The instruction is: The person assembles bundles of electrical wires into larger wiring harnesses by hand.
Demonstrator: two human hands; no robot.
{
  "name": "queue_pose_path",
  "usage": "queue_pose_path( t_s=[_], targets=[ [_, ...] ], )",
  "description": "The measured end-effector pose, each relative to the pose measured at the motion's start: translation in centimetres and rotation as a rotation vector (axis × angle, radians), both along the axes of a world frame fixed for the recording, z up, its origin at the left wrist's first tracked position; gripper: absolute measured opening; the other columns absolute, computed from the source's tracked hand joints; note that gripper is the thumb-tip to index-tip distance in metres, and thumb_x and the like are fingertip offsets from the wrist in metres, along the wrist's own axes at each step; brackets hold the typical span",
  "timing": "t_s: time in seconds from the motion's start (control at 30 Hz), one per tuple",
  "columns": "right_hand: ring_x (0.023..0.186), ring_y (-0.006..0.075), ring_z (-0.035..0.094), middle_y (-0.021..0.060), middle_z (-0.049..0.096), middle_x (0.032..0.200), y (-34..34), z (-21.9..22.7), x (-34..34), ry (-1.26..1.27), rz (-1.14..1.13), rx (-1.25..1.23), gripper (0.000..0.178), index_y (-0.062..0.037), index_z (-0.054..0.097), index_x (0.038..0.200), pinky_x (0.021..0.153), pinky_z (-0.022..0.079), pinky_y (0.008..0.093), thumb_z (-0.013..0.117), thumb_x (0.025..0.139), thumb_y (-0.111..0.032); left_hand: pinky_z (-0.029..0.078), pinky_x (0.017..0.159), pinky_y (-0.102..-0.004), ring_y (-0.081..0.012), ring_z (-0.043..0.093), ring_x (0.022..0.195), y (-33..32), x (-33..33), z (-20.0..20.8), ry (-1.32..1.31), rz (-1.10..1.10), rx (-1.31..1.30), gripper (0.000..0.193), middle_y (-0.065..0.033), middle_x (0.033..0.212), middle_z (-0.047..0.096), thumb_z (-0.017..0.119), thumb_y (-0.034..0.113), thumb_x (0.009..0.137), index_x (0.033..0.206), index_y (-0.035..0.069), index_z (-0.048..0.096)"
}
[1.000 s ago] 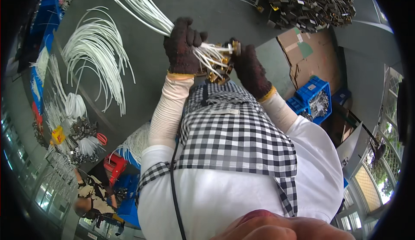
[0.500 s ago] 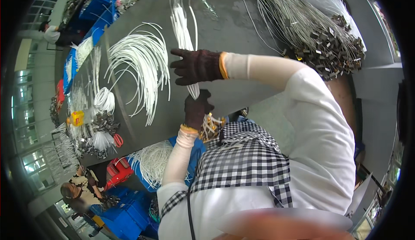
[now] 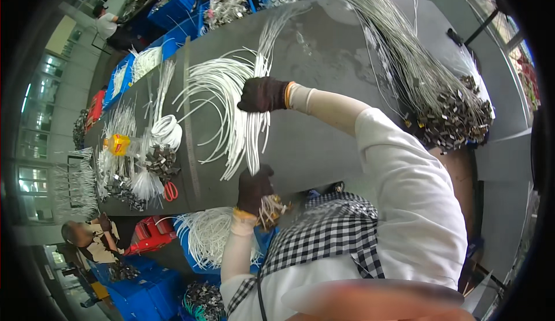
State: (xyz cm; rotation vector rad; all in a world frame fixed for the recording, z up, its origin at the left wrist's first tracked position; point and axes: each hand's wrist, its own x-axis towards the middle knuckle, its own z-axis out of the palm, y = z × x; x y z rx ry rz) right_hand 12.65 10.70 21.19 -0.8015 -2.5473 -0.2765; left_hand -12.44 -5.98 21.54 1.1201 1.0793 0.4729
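A bundle of white tubing [image 3: 252, 136], with thin pale strands [image 3: 272, 29] trailing from its far end, stretches toward me over the dark table [image 3: 324, 136]. My right hand [image 3: 265, 94], in a dark glove, is closed around its upper part. At the near end, where the tubes taper together, my left hand [image 3: 253, 189] has its gloved fingers closed on the tips. Just left of the bundle, touching it, lies a curved fan of similar white tubes [image 3: 211, 84]. Beside my left hand are white pieces with brass-coloured ends [image 3: 272, 208]; whether that hand holds them I cannot tell.
Grey wires with metal connectors [image 3: 454, 113] are heaped at the right. Coiled white tubing [image 3: 166, 130], a yellow-labelled bottle [image 3: 119, 145] and red-handled scissors [image 3: 170, 191] lie at the left. A blue bin [image 3: 186, 246] of white tubes stands near me. Another person [image 3: 98, 240] sits beyond.
My right hand, its fingers spread before, is now closed around the bundle. The bundle lies closer against the tube fan. The whole view has shifted, showing more of the far table edge.
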Motion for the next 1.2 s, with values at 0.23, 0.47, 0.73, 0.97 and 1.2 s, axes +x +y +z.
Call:
queue_pose_path(
  t_s=[0.23, 0.47, 0.73, 0.97, 1.2],
  targets=[
    [0.066, 0.0303, 0.063, 0.0091, 0.059, 0.065, 6.0, 5.5, -3.1, -0.034, -0.071, 0.17, 0.013, -0.0088, 0.057, 0.078, 0.062, 0.05, 0.0425, 0.058, 0.085, -0.02, 0.041, 0.047, -0.0265, -0.0109, 0.056, 0.051, 0.3, -8.0, 1.0, 0.103, 0.058, 0.171, 0.012, -0.0008, 0.06, 0.055, 0.062, 0.013, 0.089, 0.083, 0.003, 0.064],
    [0.077, 0.0301, 0.067, 0.0118, 0.066, 0.077, 10.0, 6.5, -2.5, -0.033, -0.259, 0.141, 0.015, -0.0104, 0.064, 0.089, 0.072, 0.052, 0.0414, 0.057, 0.089, -0.024, 0.048, 0.055, -0.0289, -0.0141, 0.061, 0.06, 1.0, -13.5, 2.6, 0.226, 0.021, 0.229, 0.015, -0.0049, 0.07, 0.062, 0.066, 0.015, 0.087, 0.085, 0.0, 0.066],
    [0.065, 0.0296, 0.065, 0.0083, 0.065, 0.071, 8.0, 17.3, -3.6, -0.099, -0.251, 0.339, 0.024, -0.0151, 0.066, 0.083, 0.057, 0.051, 0.0416, 0.062, 0.089, -0.038, 0.048, 0.053, -0.0235, -0.0099, 0.06, 0.058, 0.8, -14.3, 6.4, 0.004, 0.078, -0.015, 0.02, -0.0039, 0.074, 0.067, 0.066, 0.014, 0.089, 0.102, -0.001, 0.071],
    [0.051, 0.0252, 0.056, 0.0052, 0.055, 0.061, 11.0, 25.2, 3.6, 0.194, 0.141, 1.1, 0.024, -0.019, 0.065, 0.067, 0.042, 0.041, 0.0408, 0.071, 0.078, -0.039, 0.05, 0.053, -0.0253, -0.0127, 0.064, 0.06, 0.2, -13.8, 8.5, -0.089, 0.14, 0.113, 0.02, -0.0067, 0.075, 0.068, 0.069, 0.016, 0.09, 0.095, -0.004, 0.069],
    [0.061, 0.0295, 0.062, 0.0131, 0.06, 0.067, 7.6, 30.9, 8.6, -0.192, -0.392, 0.567, 0.026, -0.0137, 0.064, 0.074, 0.056, 0.049, 0.0435, 0.072, 0.082, -0.038, 0.047, 0.048, -0.0299, -0.0181, 0.061, 0.056, -0.3, -12.4, 9.5, -0.181, 0.137, 0.353, 0.022, -0.0109, 0.071, 0.065, 0.068, 0.017, 0.091, 0.091, -0.006, 0.065]
  ],
)
